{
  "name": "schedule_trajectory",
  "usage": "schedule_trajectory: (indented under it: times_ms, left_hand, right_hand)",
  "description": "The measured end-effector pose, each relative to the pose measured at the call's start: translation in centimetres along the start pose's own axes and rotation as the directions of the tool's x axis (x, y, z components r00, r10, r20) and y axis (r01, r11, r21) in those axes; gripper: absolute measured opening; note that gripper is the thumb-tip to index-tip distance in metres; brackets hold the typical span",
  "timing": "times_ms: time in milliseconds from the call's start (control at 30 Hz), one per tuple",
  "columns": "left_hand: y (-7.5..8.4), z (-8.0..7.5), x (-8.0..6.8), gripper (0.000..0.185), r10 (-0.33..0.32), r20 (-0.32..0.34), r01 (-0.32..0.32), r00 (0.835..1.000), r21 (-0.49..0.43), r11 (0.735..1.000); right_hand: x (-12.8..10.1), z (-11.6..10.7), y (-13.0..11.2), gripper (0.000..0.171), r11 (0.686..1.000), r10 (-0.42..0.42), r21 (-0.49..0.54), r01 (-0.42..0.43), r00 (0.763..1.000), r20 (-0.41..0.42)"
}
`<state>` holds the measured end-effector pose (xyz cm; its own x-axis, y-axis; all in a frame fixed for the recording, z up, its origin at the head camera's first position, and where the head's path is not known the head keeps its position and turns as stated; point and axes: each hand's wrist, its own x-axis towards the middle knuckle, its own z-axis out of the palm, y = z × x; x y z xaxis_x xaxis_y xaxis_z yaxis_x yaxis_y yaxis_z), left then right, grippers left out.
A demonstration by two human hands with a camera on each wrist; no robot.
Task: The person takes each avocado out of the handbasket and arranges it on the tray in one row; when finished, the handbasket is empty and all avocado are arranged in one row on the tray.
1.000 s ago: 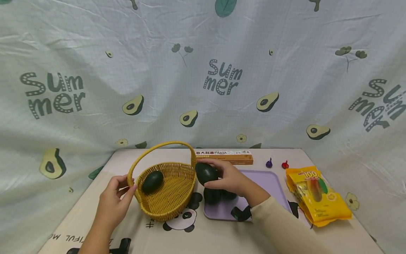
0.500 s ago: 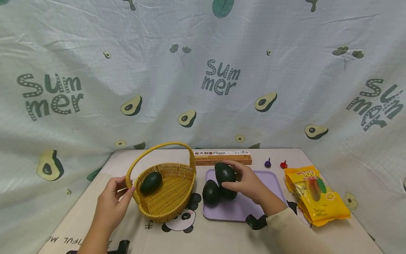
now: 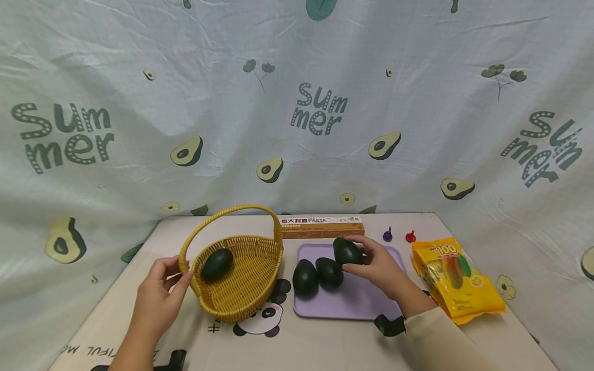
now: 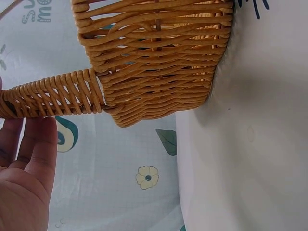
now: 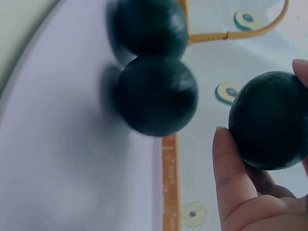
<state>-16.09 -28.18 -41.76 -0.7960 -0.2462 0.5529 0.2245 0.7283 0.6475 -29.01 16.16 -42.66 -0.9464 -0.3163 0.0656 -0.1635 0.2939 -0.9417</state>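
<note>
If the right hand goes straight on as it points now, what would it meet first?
Holding an avocado, the right hand would probably meet the pasta box; depth is unclear, and it might pass above.

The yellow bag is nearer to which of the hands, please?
Right: the right hand holds an avocado over the tray, left of the yellow bag; the left hand is farther left, gripping the basket handle.

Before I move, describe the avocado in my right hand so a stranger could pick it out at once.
On the table, find the lilac tray, to the right of the yellow wicker basket. Over the tray, your right hand holds a dark green avocado. Unlike the two avocados resting on the tray, it is held up off the surface.
</note>
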Motion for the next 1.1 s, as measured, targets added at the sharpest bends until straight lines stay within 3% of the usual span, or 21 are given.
schedule_trajectory:
  times_ms: [400,700,1100]
  left_hand:
    - [-0.2,-0.2,-0.2,0.032,0.010,-0.005,-0.010,1.000,-0.018,1.000]
    - [-0.2,-0.2,0.0,0.032,0.028,-0.013,-0.028,1.000,-0.028,0.999]
    - [-0.3,0.1,0.0,0.031,0.028,-0.008,-0.029,1.000,-0.027,0.999]
  right_hand:
    - [-0.4,-0.8,2.9,0.066,0.990,0.135,-0.030,-0.137,0.990,-0.048]
    - [-0.8,-0.4,3.8,0.076,0.983,0.140,-0.112,-0.146,0.988,-0.059]
    - [-1.1,0.4,4.6,0.075,0.961,0.125,-0.236,-0.147,0.987,-0.103]
